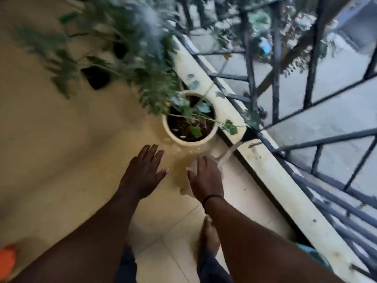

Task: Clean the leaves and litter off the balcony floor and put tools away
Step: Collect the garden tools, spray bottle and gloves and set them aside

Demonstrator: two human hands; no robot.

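While both arms reach forward and down, the right hand point(205, 176) holds a pale, thin-handled tool point(226, 155) whose dark head point(249, 135) lies against the low ledge point(271, 170) just to the right of the white flower pot point(189, 119). The fingers of that hand are curled round the tool's pale handle, so its grip is grasping the tool; the picture is too blurred to tell what kind of tool it is. A dark band point(212, 198) circles the right wrist.

The left hand point(143, 170) hovers just below and left of the pot, palm down, fingers straight and spread, its grip released and holding nothing.

The pot stands on the tiled balcony floor point(61, 160), touching or nearly touching the ledge, and holds dark soil and a leafy plant point(191, 113) with stems that trail to the right over the ledge. A brownish wet stain point(183, 164) spreads on the floor from the pot's base down between the two hands. Above and left of the pot, more green foliage point(122, 48) shows, heavily blurred.

Right of the pot, beyond the ledge, a dark metal railing point(306, 99) runs along the balcony's edge, with trees and pavement below it. Below the hands, well short of the pot, a bare foot point(208, 237) stands on the tiles. Far down and left of the pot, an orange thing point(7, 260) sits at the picture's edge, too blurred to name.
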